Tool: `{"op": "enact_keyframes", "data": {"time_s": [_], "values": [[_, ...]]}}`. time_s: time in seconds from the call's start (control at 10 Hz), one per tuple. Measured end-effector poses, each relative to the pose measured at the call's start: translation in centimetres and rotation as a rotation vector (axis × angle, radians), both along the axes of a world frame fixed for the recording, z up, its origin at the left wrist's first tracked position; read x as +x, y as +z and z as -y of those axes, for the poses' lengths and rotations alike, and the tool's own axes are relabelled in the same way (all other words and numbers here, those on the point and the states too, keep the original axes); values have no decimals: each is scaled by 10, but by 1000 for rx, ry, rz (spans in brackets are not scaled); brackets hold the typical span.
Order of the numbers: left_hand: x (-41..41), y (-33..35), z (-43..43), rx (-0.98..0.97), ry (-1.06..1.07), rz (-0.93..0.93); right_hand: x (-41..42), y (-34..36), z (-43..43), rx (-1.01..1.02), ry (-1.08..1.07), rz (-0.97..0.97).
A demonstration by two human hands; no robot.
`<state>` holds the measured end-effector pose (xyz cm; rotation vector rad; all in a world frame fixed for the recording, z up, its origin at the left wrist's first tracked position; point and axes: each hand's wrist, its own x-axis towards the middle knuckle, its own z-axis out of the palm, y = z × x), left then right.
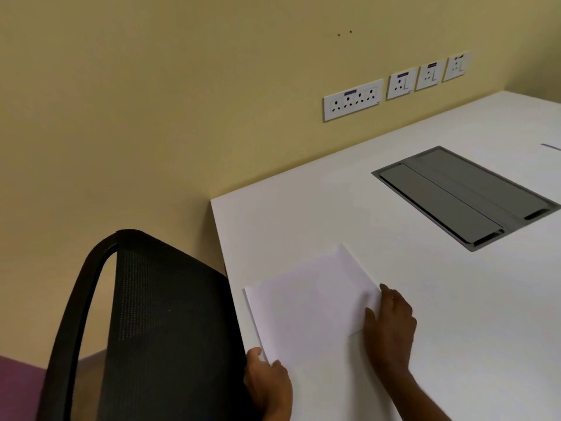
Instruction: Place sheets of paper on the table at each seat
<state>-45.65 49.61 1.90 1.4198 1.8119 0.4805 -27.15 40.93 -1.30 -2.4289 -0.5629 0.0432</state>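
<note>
A stack of white paper sheets (312, 302) lies on the white counter (455, 314) near its left edge, turned at an angle so that one corner points toward the middle of the counter. The lower sheet edges peek out along the stack's left side, showing that it holds more than one sheet.

The left hand (267, 381) grips the near corner of the stack at the counter's left edge, thumb on top and fingers wrapped underneath. The right hand (390, 326) rests on the stack's right corner, fingers spread flat and pressing down on the top sheet; whether it pinches the sheet cannot be told.

A black mesh office chair (158, 329) stands just beside the left edge of the counter, its backrest facing the camera. A grey cable-access flap (464, 196) is set flush into the counter, well apart from the paper toward the far right. Four white socket plates (352, 100) sit in a row on the yellow wall (151, 101) behind the counter's far edge.
</note>
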Motion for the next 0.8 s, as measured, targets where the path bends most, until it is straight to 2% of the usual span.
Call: {"op": "enact_keyframes", "data": {"time_s": [0.1, 0.2, 0.4, 0.6, 0.8], "values": [[-3, -4, 2, 184, -186, -242, 1, -2, 2, -115, 117, 152], [-4, -8, 4, 309, -388, -287, 2, -4, 5, -227, 210, 219], [-10, -19, 1, 350, -609, -382, -1, -3, 6, -304, 233, 232], [-10, -18, -4, 424, -766, -445, -6, 6, 14, -257, 265, 286], [4, 29, 10, 711, -864, -366, -8, 38, 25, -125, 390, 336]]}}
